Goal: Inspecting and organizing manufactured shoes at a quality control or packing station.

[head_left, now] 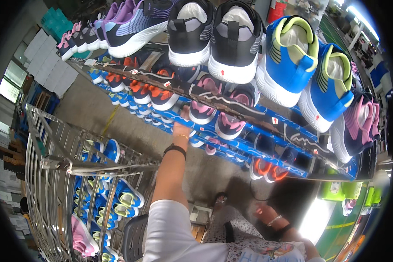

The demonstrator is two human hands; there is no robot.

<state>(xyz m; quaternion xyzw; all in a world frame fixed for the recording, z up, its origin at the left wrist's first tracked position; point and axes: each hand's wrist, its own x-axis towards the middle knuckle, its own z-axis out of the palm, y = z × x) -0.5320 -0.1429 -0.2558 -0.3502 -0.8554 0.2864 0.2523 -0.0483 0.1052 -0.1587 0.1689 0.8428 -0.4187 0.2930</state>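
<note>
Pink-and-black shoe (201, 112) at shelf edge (208, 131), left hand (183, 121) beside it (grip unclear), right hand (265, 213) half-open, well apart

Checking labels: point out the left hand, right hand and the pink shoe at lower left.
Left hand (181, 124): head view, visible middle.
Right hand (265, 213): head view, blurred middle.
Pink shoe (81, 236): head view, upper.

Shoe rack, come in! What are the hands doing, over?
Left hand at rack, beside pink-trimmed shoe; grip unclear. Right hand low, no shoe held. Metal cart off to the left.
</note>
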